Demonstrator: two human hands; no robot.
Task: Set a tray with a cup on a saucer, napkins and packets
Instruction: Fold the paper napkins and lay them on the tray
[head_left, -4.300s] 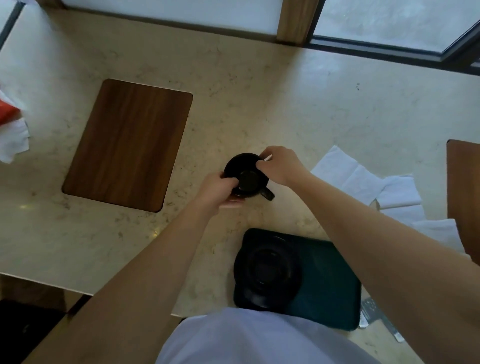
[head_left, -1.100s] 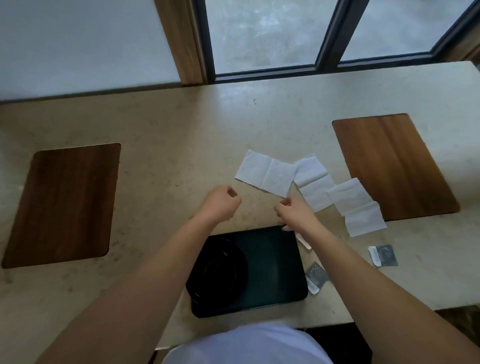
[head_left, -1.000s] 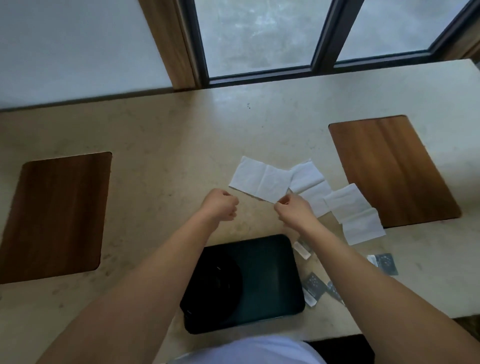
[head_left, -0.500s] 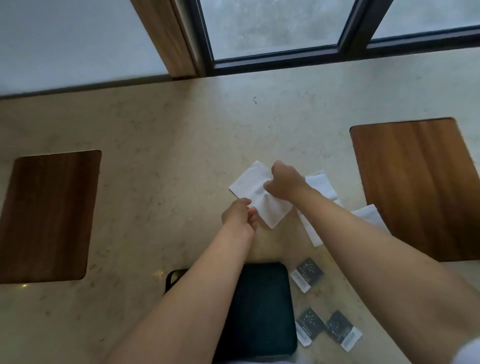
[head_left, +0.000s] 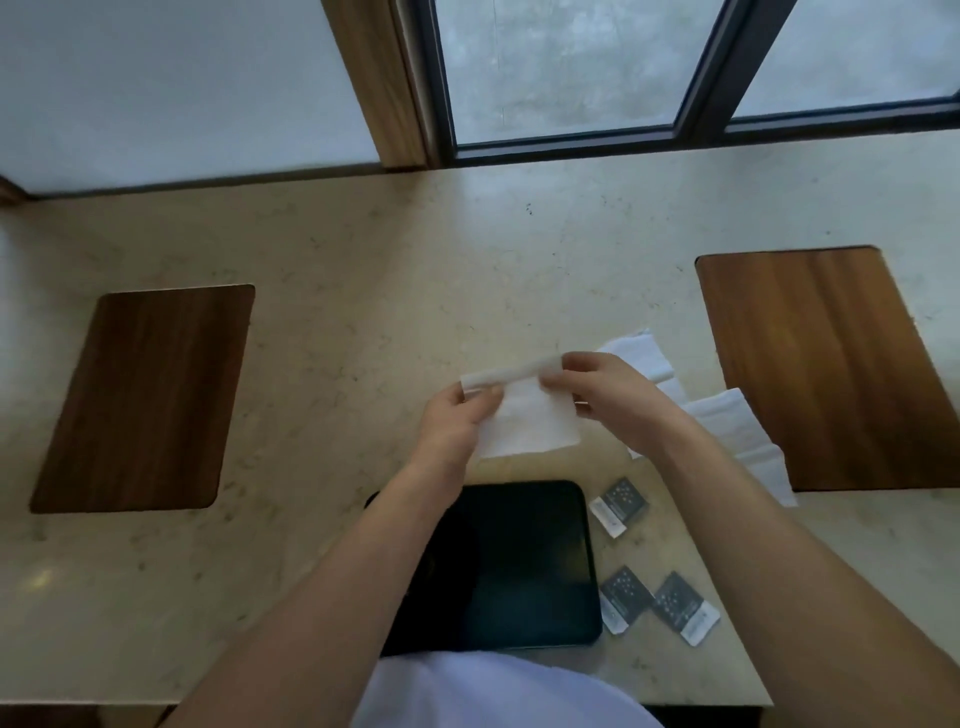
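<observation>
Both hands are up over the table, just beyond the far edge of the dark tray, and they share one white napkin. The left hand pinches the napkin's left corner between thumb and fingers; the right hand grips its upper right edge, fingers curled over the paper. The top strip of the napkin is turned over along the far edge, and the rest hangs down toward the tray without reaching it.

The tray lies flat near the table's front edge. The left forearm crosses its left side, so the cup and saucer cannot be made out there; that part is dark and covered.

Right of the tray, three small dark packets with white ends lie on the stone: one packet just beside the tray's far right corner, a second packet touching or nearly touching the tray's right edge, and a third packet just right of that one.

More white napkins lie spread beyond and right of the tray, partly hidden behind the right forearm.

Well left of the tray a brown wooden placemat lies flat, and another wooden placemat lies to the right, its near corner touching the spread napkins. A white garment fills the bottom edge of the view.
</observation>
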